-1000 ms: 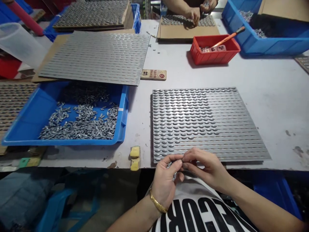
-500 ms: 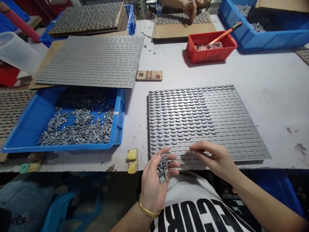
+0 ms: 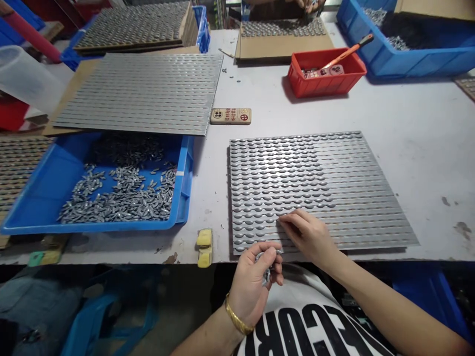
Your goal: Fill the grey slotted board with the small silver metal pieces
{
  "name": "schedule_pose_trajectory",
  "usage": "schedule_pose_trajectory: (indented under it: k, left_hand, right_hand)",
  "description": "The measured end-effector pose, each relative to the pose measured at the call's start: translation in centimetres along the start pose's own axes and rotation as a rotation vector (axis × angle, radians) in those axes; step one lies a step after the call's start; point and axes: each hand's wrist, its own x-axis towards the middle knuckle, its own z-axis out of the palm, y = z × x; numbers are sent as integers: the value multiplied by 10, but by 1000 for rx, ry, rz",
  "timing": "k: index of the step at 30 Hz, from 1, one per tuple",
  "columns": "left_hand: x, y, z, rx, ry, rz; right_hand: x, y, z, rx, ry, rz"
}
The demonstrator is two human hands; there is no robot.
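My right hand [image 3: 306, 235] rests on the lower part of a grooved metal sheet [image 3: 371, 212], its fingertips down among the rows near the left side. I cannot see whether those fingers pinch a piece. Oval grey metal pieces fill the sheet's rows on the left and upper part, while the lower right rows look bare. My left hand [image 3: 256, 282] is curled around a few similar pieces [image 3: 266, 276] just off the table's front edge, and my fingers hide most of them. A gold bracelet circles that wrist.
A blue tray [image 3: 92, 228] holds a heap of grey pieces left of the sheet. Beyond it lies another ridged sheet [image 3: 137, 94]. A co-worker's hands work at the far cardboard. There are a red crate, a blue bin, a printed wooden block and yellow pads.
My left hand has closed from an open palm around its pieces. My right hand has moved up and left onto the sheet, with its fingers lowered into the rows.
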Motion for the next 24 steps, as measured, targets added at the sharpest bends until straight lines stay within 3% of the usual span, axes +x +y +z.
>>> schedule_pose_trajectory:
  k: [5, 10, 14, 18, 21, 24]
  left_hand:
    - [1, -2, -1, -10, 15, -27]
    - [3, -2, -1, -31, 57, 13]
    - [6, -3, 0, -7, 29, 53]
    - [6, -4, 5, 26, 26, 72]
    - [5, -4, 11, 68, 18, 84]
    - [3, -1, 15, 65, 3, 64]
  right_hand:
    - [0, 2, 3, -117, -15, -49]
    - [1, 2, 2, -75, -40, -38]
    - [-1, -8, -13, 187, -55, 36]
    - [-5, -25, -37, 581, -248, 143]
    - [-8, -32, -49, 656, -347, 161]
    - [-11, -25, -53, 621, -319, 135]
